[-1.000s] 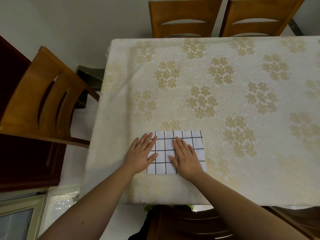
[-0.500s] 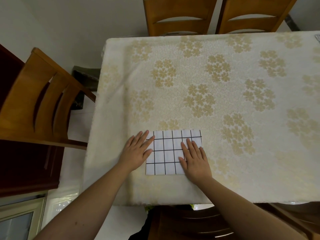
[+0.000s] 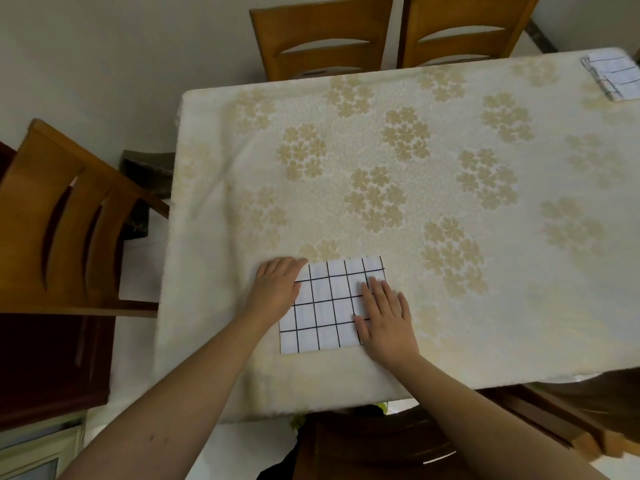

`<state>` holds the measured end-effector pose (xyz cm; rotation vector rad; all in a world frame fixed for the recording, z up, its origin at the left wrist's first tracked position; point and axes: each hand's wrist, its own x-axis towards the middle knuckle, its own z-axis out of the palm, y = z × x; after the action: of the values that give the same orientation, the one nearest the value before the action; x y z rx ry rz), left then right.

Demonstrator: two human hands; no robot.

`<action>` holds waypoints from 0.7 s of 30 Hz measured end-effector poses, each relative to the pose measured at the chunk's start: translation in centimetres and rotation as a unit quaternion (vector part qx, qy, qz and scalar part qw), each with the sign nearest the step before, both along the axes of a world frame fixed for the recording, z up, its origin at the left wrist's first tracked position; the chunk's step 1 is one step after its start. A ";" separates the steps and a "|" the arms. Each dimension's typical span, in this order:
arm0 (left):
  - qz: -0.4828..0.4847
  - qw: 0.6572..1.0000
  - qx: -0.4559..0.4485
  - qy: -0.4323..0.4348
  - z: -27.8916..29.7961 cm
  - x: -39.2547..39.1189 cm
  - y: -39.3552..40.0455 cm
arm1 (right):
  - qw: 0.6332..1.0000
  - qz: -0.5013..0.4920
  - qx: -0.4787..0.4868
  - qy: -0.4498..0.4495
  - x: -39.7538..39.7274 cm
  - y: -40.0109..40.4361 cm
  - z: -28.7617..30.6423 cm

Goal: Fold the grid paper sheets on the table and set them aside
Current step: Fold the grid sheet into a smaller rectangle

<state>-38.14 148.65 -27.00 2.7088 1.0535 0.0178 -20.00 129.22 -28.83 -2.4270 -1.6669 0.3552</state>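
Note:
A folded white sheet of grid paper [image 3: 327, 306] with black lines lies flat near the table's front left. My left hand [image 3: 277, 287] rests on its upper left corner with the fingers curled over the edge. My right hand [image 3: 386, 315] lies flat, palm down, on the sheet's right side, fingers slightly apart. Neither hand lifts the sheet. A stack of folded grid paper [image 3: 613, 74] sits at the table's far right corner, partly cut off by the frame.
The table [image 3: 450, 168] wears a cream cloth with gold flower clusters. Two wooden chairs [image 3: 322, 39] stand at the far side, another chair [image 3: 65, 220] at the left. A dark chair [image 3: 381, 445] sits below me at the front edge.
My right hand slid from the sheet's middle to its right side. My left hand moved up to the upper left corner and curled. The view shifted, revealing the stack at far right.

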 end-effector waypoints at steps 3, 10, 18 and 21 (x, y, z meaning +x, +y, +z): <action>0.035 0.997 -0.071 -0.003 0.9 3.2 0.1 | 0.995 -0.037 0.082 0.034 -0.8 -0.7 1.2; 0.106 0.978 -0.176 0.025 1.4 7.0 0.9 | 0.946 -0.181 0.001 0.268 -4.1 -2.5 3.9; 0.132 0.974 -0.169 0.075 1.7 7.0 1.4 | 0.643 -0.465 -0.047 0.606 -8.5 -2.8 5.2; 0.145 0.971 -0.184 0.056 1.8 6.4 1.1 | 0.547 -0.536 -0.031 0.642 -8.9 -2.3 5.6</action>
<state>-31.75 149.79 -25.25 2.2304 1.3286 -0.2573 -28.94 126.94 -23.21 -1.6641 0.4717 1.3848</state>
